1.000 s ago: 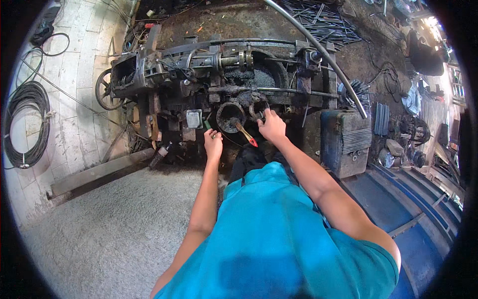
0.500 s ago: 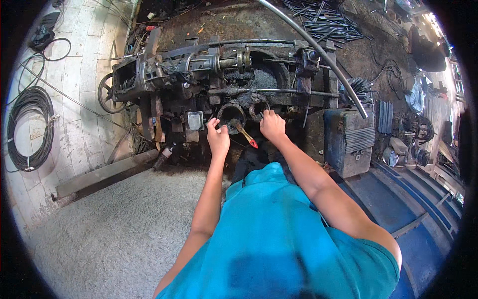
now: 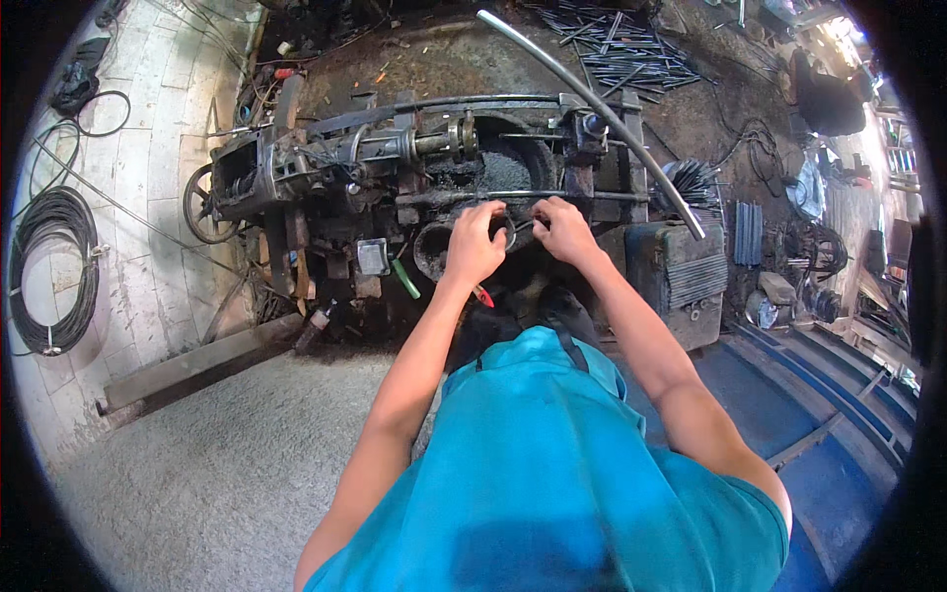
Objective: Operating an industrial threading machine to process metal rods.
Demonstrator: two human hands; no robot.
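Note:
My left hand (image 3: 475, 245) is curled at the left side of a small dark round container (image 3: 509, 229), thumb and fingers bent near its rim. On the other side my right hand (image 3: 564, 231) has its fingers bent inward at the same rim. What lies between the fingertips of either hand is too small to make out. A wider dark pot (image 3: 430, 259) sits just left of this container, partly behind my left hand. Below my left wrist shows the red-tipped handle of a brush (image 3: 483, 295). Further left, a green handle (image 3: 405, 279) lies beside a pale square block (image 3: 373, 257).
A greasy machine (image 3: 326, 163) with a handwheel (image 3: 202, 204) and shavings in its tray spans the far side. A long curved metal tube (image 3: 602, 113) slants above its right end. Right stands a metal box (image 3: 681, 281); left lies coiled cable (image 3: 54, 266).
My left hand has moved right and away from me, from the wider pot to the small container. My right hand has shifted slightly right and away. The view has shifted a little.

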